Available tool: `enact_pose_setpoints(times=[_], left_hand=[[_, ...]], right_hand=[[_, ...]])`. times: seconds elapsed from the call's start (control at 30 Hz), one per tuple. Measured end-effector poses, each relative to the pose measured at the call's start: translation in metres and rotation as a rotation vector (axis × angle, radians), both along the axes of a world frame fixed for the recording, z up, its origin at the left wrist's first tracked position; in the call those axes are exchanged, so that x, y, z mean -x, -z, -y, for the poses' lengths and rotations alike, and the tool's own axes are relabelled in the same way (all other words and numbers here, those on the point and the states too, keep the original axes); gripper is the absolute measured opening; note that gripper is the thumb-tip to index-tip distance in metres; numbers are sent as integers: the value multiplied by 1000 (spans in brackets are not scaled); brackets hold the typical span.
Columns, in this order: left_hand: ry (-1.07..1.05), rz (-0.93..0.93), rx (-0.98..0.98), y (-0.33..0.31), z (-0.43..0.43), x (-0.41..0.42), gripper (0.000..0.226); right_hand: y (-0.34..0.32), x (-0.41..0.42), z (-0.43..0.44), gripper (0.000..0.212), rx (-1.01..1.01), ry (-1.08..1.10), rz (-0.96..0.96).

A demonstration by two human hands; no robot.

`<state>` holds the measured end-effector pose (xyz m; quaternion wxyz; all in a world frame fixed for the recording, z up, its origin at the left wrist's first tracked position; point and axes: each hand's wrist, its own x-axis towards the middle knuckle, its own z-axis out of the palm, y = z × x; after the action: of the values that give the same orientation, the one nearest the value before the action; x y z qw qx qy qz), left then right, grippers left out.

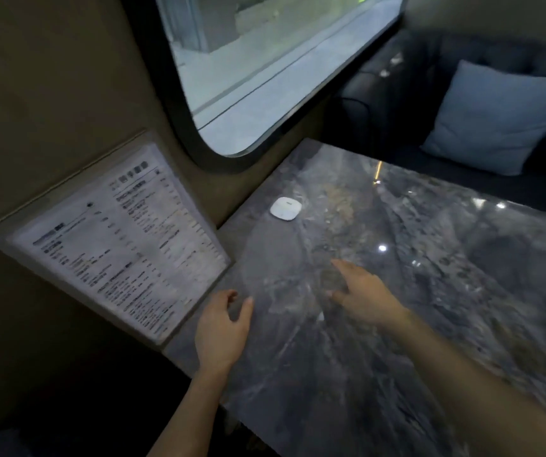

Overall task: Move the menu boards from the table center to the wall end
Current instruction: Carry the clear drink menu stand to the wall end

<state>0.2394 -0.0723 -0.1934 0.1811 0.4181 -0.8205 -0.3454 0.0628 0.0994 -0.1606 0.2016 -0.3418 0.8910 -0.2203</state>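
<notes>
A menu board, a clear-framed sheet with printed text, leans against the wall at the table's left end, its lower edge on the table. My left hand hovers just right of the board's lower corner, fingers loosely curled and apart, holding nothing. Further right, my right hand is stretched over the grey marble table with fingers spread and empty. Neither hand touches the board.
A small white rounded device lies on the table near the wall. A large window is set in the wall above. Beyond the table's far edge stands a dark sofa with a light blue cushion.
</notes>
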Motion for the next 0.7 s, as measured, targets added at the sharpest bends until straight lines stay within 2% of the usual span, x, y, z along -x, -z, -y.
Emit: enact_pose_setpoints(times=[0.1,0.33,0.43,0.7], left_hand=[[195,36,-4,-3,-31,33,43],[536,-32,-62,-15,-114,92,39],[680,-34,-47,-20,-155,115,38],[907,-91,-57,-32,-259,148,36]], right_hand=[[-5,-1,-53,62,-41,97,-105],[-13,-20,-168,48,-7,374,-223],[-16,-29,-217,48,-1,513,-219],[-20,-55,-336,47,-22,866,-126]])
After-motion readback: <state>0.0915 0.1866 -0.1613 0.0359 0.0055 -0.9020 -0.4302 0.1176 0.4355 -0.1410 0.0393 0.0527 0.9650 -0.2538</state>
